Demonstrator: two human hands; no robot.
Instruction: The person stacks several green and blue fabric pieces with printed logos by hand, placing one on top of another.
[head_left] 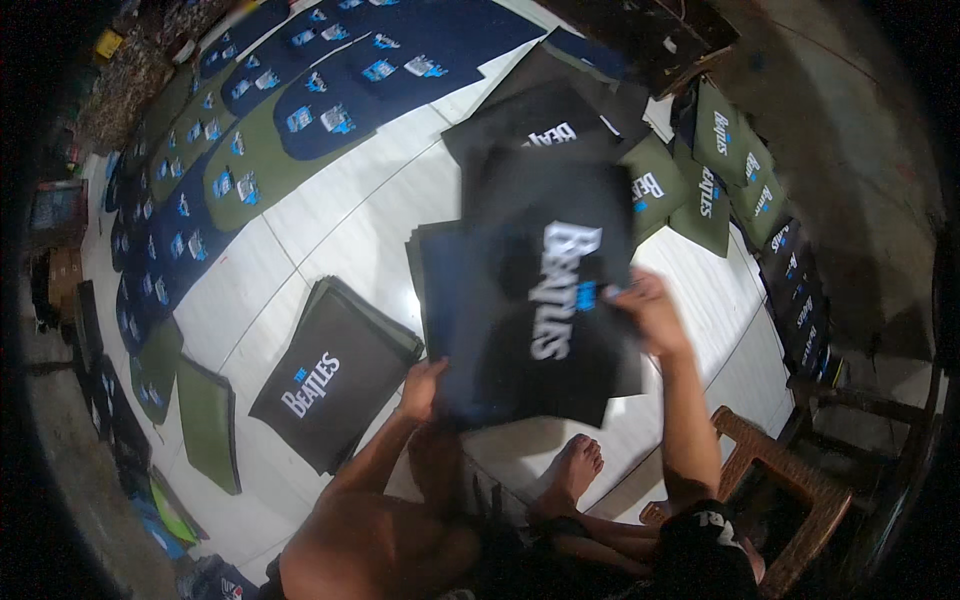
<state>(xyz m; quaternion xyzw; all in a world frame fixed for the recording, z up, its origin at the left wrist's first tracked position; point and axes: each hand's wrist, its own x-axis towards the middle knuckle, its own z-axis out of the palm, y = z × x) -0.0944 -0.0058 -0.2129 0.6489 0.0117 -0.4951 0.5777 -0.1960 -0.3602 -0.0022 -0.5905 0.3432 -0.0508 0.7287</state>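
Panel of black printed fabric (500,330), its long axis running near to far, lies leftward of the right hand (648,312), which pinches its right edge; left hand (424,388), nearer to the stack of printed panels (335,375), is at the lower left corner, its grip I cannot tell
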